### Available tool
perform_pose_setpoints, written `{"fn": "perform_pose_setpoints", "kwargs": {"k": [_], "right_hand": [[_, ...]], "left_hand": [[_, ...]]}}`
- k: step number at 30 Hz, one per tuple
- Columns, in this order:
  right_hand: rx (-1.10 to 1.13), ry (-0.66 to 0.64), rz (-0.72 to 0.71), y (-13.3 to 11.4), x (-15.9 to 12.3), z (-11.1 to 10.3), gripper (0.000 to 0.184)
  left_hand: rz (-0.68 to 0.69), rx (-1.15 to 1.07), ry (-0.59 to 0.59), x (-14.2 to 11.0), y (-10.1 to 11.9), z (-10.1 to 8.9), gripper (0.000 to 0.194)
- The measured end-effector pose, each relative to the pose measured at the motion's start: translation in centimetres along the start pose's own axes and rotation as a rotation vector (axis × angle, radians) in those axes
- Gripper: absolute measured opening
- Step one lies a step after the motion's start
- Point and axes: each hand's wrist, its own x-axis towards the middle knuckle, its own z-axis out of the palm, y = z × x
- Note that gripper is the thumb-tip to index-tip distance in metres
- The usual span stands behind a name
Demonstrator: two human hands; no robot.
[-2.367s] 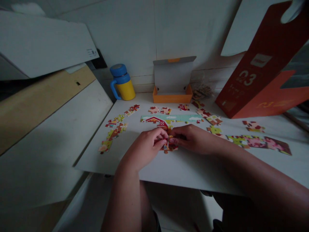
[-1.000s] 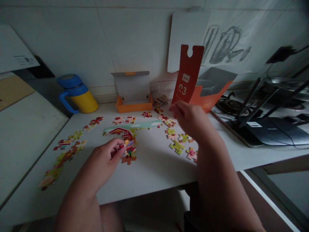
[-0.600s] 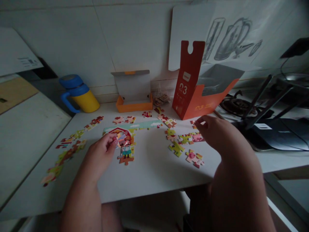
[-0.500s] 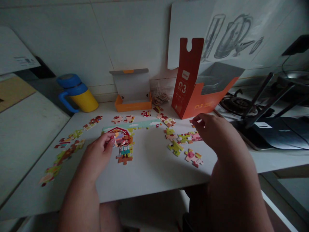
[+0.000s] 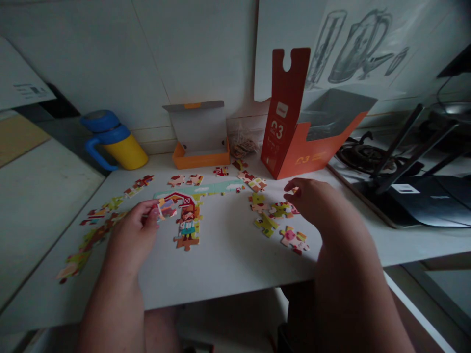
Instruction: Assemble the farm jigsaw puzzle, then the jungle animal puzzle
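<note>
My left hand (image 5: 138, 218) pinches a jigsaw puzzle piece (image 5: 167, 209) between thumb and fingers, above the table at the left edge of the joined puzzle section. That section (image 5: 187, 228) shows a red barn roof and a figure in a teal garment, with a pale blue strip (image 5: 217, 188) running right. Over the right side of the table, my right hand (image 5: 305, 196) has thumb and index finger apart; a bit of a piece shows in the gap, apparently not gripped. Below it lie green and pink pieces (image 5: 281, 210), partly covered by the hand. A pink pig piece (image 5: 294, 239) lies nearer me.
Loose pieces (image 5: 97, 235) line the left side. At the back stand a blue and yellow jug (image 5: 125, 147), an open orange box (image 5: 202, 159), a clear bag (image 5: 243, 142) and a tall orange carton (image 5: 305, 157). A black device with antennas (image 5: 430, 201) and a stove burner (image 5: 368, 154) are at right.
My left hand has moved left with its puzzle piece, uncovering the figure in the puzzle. My right hand has shifted slightly left, its fingertips now apart. The view has tilted slightly.
</note>
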Motion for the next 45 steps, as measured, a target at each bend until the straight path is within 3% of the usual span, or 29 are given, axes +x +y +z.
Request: {"fn": "perform_pose_setpoints", "kwargs": {"k": [8,19,29,32,37,41,45], "right_hand": [[0.015,-0.108,-0.069,-2.9,0.2,1.3,0.024],[-0.043,-0.147,-0.073,-3.3,0.0,1.4,0.038],[-0.075,-0.136,-0.119,-3.8,0.0,2.0,0.038],[-0.095,-0.091,-0.118,-4.3,-0.1,2.2,0.037],[-0.059,-0.052,-0.15,-6.3,-0.7,2.4,0.028],[-0.125,-0.053,-0.309,-8.8,-0.9,2.0,0.027],[-0.203,-0.061,-0.409,-11.9,1.2,0.8,0.03]], "left_hand": [[-0.021,0.011,-0.018,-0.3,0.6,0.0,0.043],[0.001,-0.008,-0.041,-0.5,1.5,0.1,0.04],[-0.02,0.265,0.069,-0.5,2.3,-0.7,0.034],[-0.043,0.246,0.083,-0.4,2.4,-1.1,0.034],[-0.043,0.152,0.065,-0.3,2.0,-1.5,0.032],[-0.008,0.031,0.013,-0.2,1.4,-1.4,0.032],[0.001,0.002,0.006,-0.4,1.4,-1.4,0.031]]}}
